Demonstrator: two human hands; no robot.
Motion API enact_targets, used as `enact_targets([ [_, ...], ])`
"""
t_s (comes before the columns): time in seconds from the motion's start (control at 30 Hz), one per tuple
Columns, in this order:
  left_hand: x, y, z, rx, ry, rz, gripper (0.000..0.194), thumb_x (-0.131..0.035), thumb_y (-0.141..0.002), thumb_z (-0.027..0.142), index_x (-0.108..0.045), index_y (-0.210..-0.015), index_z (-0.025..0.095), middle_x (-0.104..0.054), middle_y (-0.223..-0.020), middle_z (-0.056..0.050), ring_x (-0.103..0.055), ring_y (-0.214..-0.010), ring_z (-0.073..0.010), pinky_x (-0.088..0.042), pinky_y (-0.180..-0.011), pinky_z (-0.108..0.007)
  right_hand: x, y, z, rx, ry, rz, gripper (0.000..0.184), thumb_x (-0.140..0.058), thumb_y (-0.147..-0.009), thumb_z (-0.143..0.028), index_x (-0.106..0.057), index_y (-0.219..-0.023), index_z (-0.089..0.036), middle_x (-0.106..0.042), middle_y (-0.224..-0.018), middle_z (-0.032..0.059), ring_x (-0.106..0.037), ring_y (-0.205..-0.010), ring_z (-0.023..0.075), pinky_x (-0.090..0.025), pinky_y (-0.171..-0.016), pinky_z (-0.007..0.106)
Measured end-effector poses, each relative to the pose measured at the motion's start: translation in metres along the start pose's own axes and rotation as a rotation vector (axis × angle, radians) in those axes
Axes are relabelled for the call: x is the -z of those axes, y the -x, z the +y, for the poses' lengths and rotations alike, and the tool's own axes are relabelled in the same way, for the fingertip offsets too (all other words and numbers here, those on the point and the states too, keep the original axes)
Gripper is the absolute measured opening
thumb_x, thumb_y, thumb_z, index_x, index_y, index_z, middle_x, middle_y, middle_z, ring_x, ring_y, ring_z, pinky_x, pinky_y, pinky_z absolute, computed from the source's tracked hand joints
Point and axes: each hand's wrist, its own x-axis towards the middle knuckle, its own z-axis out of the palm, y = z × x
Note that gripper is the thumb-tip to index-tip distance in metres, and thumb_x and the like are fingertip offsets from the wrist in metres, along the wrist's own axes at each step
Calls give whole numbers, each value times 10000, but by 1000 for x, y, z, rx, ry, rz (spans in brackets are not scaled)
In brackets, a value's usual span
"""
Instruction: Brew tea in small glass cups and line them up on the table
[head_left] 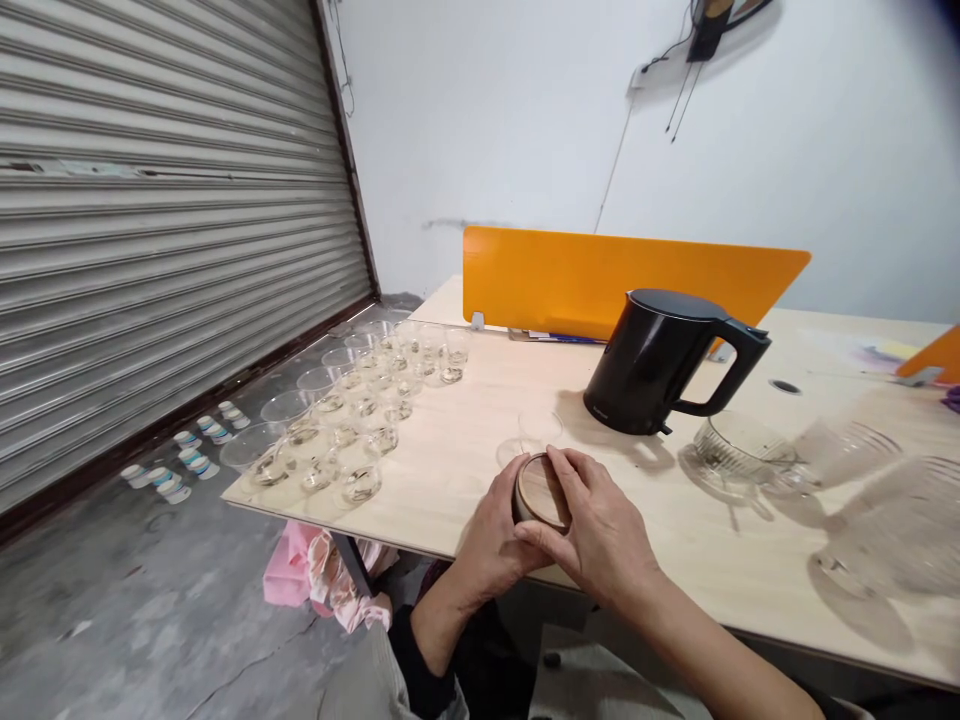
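Observation:
Both of my hands are closed around a small round jar with a wooden lid (541,492) near the front edge of the light wooden table (480,420). My left hand (491,540) wraps the jar's body from the left. My right hand (600,530) lies over the lid, fingers curled on its rim. Just behind the jar stands an empty clear glass cup (538,430). A black electric kettle (660,365) stands further back to the right.
Several clear glass cups (352,420) stand in rows on the table's left part. Glass bowls and pitchers (810,470) sit at the right. An orange divider (622,280) stands behind. Small cups (187,460) lie on the floor by the roller shutter (150,230).

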Motion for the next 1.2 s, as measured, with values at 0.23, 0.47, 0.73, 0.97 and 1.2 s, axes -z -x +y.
enact_targets([
  [0.23,-3,-2,9,4,-107,67,923,-856,-671,316,-417,-1477,214,-571,-1467,-141,-575,-1332,-347,-456,-1160,-519,-8,-5,-4,-15,-83,96,637,-657,-895,-513,-589,-1391,-118,-628,-1302,203,-611,-1179,352,-559,-994,512],
  [0.47,-2,-3,6,-8,-82,62,965,-893,-641,304,-423,-1482,244,-571,-1478,-113,-568,-1347,-327,-453,-1157,-502,0,-10,-6,-121,-207,68,573,-591,-918,-503,-601,-1382,-166,-631,-1337,175,-602,-1236,337,-521,-1049,515],
  [0.73,2,-1,2,17,-31,51,1004,-967,-588,342,-465,-1456,277,-621,-1398,-81,-601,-1280,-322,-474,-1114,-500,31,-13,16,-198,-285,243,600,-517,-982,-556,-515,-1479,-221,-584,-1380,142,-570,-1265,312,-484,-1065,487],
  [0.97,1,1,-4,-22,-39,47,1005,-959,-624,387,-441,-1475,255,-597,-1433,-110,-561,-1343,-350,-422,-1161,-527,7,45,83,-297,-16,72,624,-600,-928,-585,-582,-1419,-201,-617,-1323,176,-598,-1214,346,-525,-1014,533],
  [1.2,0,3,-12,-17,-49,37,1000,-944,-656,399,-410,-1490,258,-583,-1458,-105,-549,-1362,-341,-406,-1176,-516,11,67,98,-254,-11,-35,702,-681,-858,-599,-566,-1448,-235,-621,-1358,178,-592,-1254,352,-530,-1012,530],
])
